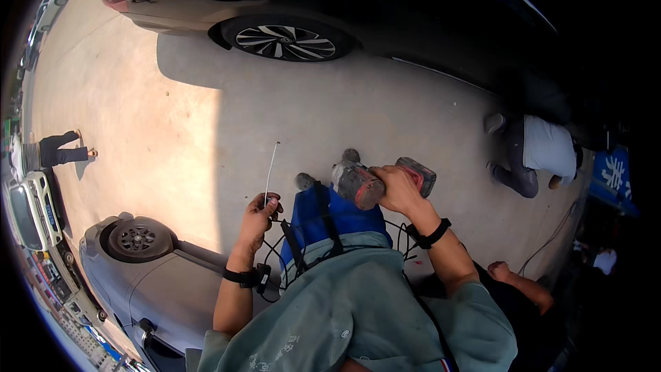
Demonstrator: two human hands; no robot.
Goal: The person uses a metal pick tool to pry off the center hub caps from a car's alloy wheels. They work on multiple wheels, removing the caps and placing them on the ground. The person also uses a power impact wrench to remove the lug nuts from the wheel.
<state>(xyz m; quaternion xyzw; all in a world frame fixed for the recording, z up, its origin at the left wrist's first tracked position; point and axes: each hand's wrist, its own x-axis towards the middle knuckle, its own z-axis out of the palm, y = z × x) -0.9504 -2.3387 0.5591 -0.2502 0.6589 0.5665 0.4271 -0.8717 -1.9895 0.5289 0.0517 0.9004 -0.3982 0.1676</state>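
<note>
My left hand (261, 213) is closed around the lower end of a thin, light-coloured metal rod (272, 172) with a small dark tip. The rod points up and away from me; the fingers hide its lower end. In my right hand (401, 191) I grip a worn cordless power tool (358, 187), grey and red, probably an impact wrench. Its battery pack (418, 176) sticks out to the right of the hand, while its body lies over my blue trousers. Black cables loop across my waist between the two wrists, each wearing a dark strap.
A dark car (289, 0) stands ahead, its wheel (286, 41) facing me. At the lower left is a grey car (144, 282). One person (547, 145) bends at the right; another (58, 151) is far left. A bystander's arm (523, 286) shows close behind my right side.
</note>
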